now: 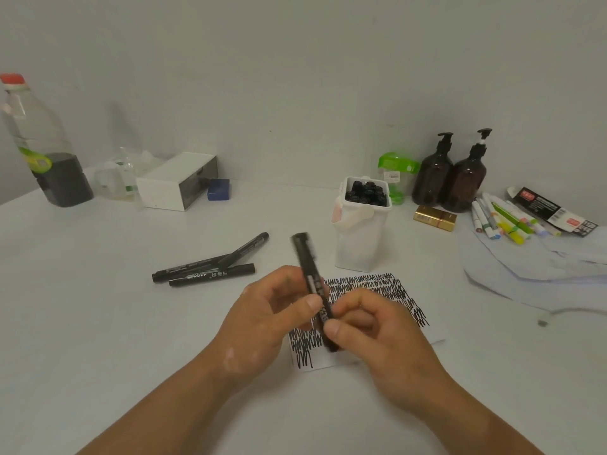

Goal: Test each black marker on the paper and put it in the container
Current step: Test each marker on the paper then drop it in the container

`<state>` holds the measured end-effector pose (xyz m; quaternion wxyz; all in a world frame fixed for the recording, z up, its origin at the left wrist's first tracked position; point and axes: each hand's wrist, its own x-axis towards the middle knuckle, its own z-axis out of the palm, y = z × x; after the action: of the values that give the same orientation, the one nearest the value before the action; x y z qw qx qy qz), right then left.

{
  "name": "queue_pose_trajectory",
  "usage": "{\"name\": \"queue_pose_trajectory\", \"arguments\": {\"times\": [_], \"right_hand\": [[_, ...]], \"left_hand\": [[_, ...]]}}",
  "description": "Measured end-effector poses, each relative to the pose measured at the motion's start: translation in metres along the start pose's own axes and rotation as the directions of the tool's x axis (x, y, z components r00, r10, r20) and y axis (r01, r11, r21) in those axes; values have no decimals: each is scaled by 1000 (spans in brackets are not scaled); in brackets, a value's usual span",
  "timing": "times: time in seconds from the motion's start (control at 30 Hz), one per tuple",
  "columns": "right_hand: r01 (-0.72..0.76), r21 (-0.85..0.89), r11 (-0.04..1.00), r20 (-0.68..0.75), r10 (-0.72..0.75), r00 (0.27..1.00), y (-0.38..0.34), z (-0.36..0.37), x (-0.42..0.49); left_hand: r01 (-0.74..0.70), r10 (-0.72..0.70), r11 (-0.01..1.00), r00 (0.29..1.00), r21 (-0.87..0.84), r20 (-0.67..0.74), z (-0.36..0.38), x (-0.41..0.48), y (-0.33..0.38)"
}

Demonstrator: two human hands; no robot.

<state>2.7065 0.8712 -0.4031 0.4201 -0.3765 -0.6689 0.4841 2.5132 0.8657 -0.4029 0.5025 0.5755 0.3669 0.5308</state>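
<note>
Head view looks down on a white table (98, 323) where both hands meet over a sheet of paper (437, 336). The left hand (262, 320) pinches a black marker (310, 274) near its middle, thumb on the near side and fingers curled behind. The right hand (377, 336) grips the same marker at its lower end, thumb pressed against the barrel. The marker stands nearly upright above the paper, its upper end tipped to the far left and blurred. I cannot tell whether its cap is on.

Black zigzag scribbles cover much of the paper. Just beyond the paper's far edge stands a white container (359, 247), with the dark ends of several stored markers (366, 192) showing in its open top. Three loose markers (210, 267) lie in an overlapping pile on the table to the left of the hands.

At the far left stands a clear plastic bottle (39, 142) with a red cap, and right of it a white box (177, 182) with a small blue object (218, 189) beside it. Behind the container are a green-lidded jar (395, 169) and two brown pump bottles (453, 178), with a gold box (435, 218) lying in front of them. At the far right, a bundle of coloured pens (502, 218) rests beside a black package (551, 211).
</note>
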Motion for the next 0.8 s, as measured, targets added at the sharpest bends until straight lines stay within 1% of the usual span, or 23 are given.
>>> {"name": "queue_pose_trajectory", "arguments": {"times": [0.07, 0.1, 0.17, 0.23, 0.27, 0.3, 0.37, 0.43, 0.53, 0.63, 0.67, 0.8], "right_hand": [[47, -156, 987, -13, -50, 999, 0, 1, 0], [48, -180, 982, -52, -59, 997, 0, -1, 1], [40, -99, 994, -138, -54, 989, -3, -8, 3], [34, 29, 999, -141, -29, 990, -6, -14, 3], [28, 74, 997, -126, -19, 992, -7, -15, 3], [24, 88, 996, -108, -15, 994, -8, -16, 3], [42, 47, 998, -96, -38, 995, -6, -13, 4], [67, 16, 998, -131, -65, 989, -5, -16, 5], [75, 64, 995, -275, -54, 960, -2, -33, 8], [63, 195, 979, -436, 29, 900, 1, -56, 13], [70, 215, 974, -482, 43, 875, 3, -63, 14], [83, 192, 978, -629, 58, 775, -6, -91, 16]], "left_hand": [[-1, 0, 999, 1000, 54, 17, 1, -1, 2], [-3, 1, 994, 1000, 109, 14, 0, -2, 4], [-22, 21, 965, 1000, 260, 7, -3, -2, 4], [-32, 31, 918, 999, 396, 9, -6, -4, 3], [-37, 32, 903, 999, 427, 19, -5, -4, 4], [-42, 29, 894, 999, 445, 37, -5, -5, 4], [-48, 13, 876, 997, 480, 77, -4, -5, 4], [-46, 9, 860, 997, 508, 75, -6, -4, 5], [-17, 28, 847, 1000, 531, -13, -14, -2, 4], [58, 32, 836, 988, 546, -153, -24, 2, 0], [73, 38, 836, 981, 544, -191, -26, 3, -1], [122, 23, 864, 960, 489, -279, -34, 6, -5]]}}
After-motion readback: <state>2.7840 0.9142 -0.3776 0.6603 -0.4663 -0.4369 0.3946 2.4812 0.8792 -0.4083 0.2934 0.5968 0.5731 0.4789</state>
